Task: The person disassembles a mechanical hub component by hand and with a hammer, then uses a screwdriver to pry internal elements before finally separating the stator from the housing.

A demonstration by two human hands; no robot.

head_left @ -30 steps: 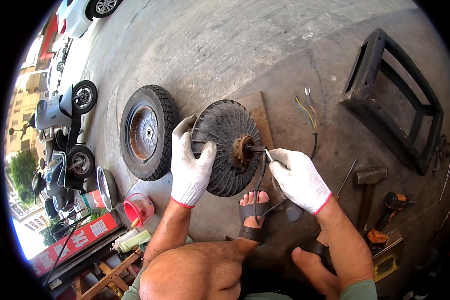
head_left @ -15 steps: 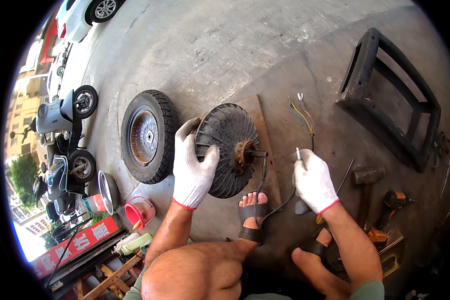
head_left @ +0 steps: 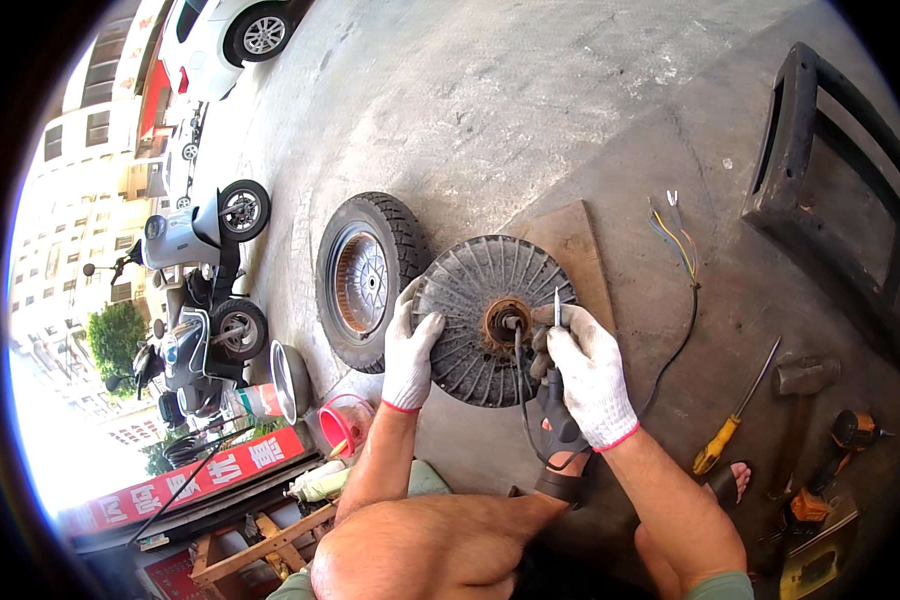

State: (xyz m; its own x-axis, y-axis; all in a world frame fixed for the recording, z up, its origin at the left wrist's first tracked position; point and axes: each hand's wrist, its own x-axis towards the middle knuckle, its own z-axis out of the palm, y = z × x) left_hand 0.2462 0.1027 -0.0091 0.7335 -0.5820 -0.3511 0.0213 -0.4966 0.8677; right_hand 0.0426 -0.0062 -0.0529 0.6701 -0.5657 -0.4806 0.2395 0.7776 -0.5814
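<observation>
My left hand (head_left: 410, 350), in a white knit glove, grips the left rim of a black hub motor (head_left: 460, 320). Its ribbed disc faces me, with a rusty centre and a short axle. Close to that centre, my right hand (head_left: 588, 365), gloved too, is closed around a slim tool (head_left: 558, 303) with a pale tip pointing up; a dark part, seemingly its handle, shows below the fist. A black cable (head_left: 523, 395) hangs from the axle, and farther right its other stretch ends in coloured wires (head_left: 680, 240). A brown board (head_left: 585, 250) lies under the motor.
A tyred wheel (head_left: 370, 280) stands left of the motor. To the right lie a yellow-handled screwdriver (head_left: 735, 415), a hammer (head_left: 805, 375), a cordless drill (head_left: 855, 430) and a black metal frame (head_left: 770, 160). A pink bucket (head_left: 345, 425) and parked scooters (head_left: 195, 240) are at left.
My right hand has moved left with the slim tool, from beside the motor to its axle. The motor's ribbed face has turned more toward me. The view has shifted.
</observation>
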